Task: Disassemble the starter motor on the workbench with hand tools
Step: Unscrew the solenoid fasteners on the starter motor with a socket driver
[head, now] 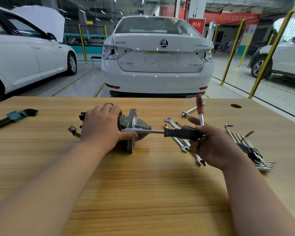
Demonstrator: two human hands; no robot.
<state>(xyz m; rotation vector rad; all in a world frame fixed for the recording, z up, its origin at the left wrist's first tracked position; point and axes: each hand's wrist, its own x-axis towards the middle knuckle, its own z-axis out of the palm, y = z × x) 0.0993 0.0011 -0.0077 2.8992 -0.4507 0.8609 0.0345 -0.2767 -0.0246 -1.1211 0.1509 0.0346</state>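
The starter motor lies on its side on the wooden workbench, silver nose and flange toward the right. My left hand grips its body from above, thumb beside the tool's shaft. My right hand holds a black-handled socket driver that lies level, its socket end against the motor's front side. The same hand also holds a red-handled driver that stands up and looks blurred.
Several combination wrenches lie under my right hand. A hex key set is at the right, another hex key set at the far left. A small ratchet bar lies behind. A hole is near the far right edge.
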